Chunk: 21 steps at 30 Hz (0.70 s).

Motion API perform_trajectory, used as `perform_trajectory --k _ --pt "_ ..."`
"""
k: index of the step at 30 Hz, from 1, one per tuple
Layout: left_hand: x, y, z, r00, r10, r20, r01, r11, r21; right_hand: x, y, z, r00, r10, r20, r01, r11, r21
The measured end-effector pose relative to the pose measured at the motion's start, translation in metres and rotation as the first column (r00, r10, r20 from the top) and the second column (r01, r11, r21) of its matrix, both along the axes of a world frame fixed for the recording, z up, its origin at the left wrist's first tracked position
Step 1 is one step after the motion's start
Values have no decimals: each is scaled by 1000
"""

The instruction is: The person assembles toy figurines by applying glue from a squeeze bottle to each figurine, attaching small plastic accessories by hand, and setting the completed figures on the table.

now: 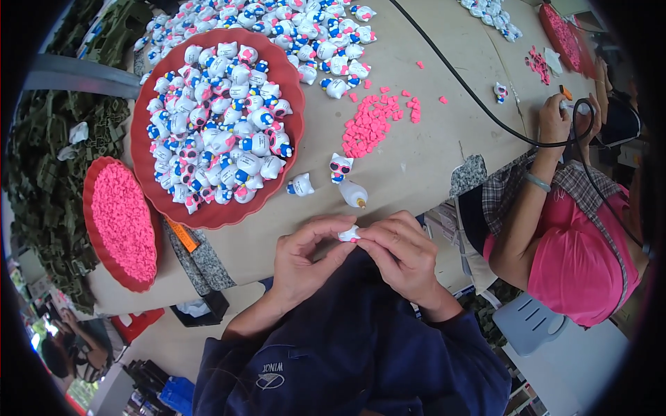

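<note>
Close to my body, at the table's front edge, my left hand (305,253) pinches a small white cat figurine (347,234) between thumb and fingertips. My right hand (402,253) closes its fingertips on the figurine's other side, where a bit of pink shows; whether that is a loose piece or part of the figurine, I cannot tell. Just beyond stands a white squeeze bottle (352,194) with a narrow tip. Beside it are a cat figurine with pink glasses (340,166) and another white figurine (300,184) lying down. Farther off lies a pile of small pink pieces (368,128).
A red scalloped tray (297,114) heaped with figurines stands left of centre, with more figurines (305,31) behind. Far left is a red dish (89,187) of pink pieces. A black cable (465,97) crosses the table. At right, a person in pink (572,263) works nearby.
</note>
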<state>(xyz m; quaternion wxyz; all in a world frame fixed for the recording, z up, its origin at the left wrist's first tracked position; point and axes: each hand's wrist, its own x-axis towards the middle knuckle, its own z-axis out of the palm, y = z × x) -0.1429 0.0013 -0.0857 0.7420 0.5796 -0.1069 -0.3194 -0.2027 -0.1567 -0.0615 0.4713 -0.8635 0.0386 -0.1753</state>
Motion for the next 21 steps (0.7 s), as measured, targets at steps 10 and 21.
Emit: perform_trajectory --k 10,21 --pt "-2 -2 2 994 19 112 -20 1000 7 -2 5 -5 991 13 134 0 995 -100" --pt "0 1 0 944 -57 326 -3 984 180 0 0 -10 1000 -13 -23 15 994 110"
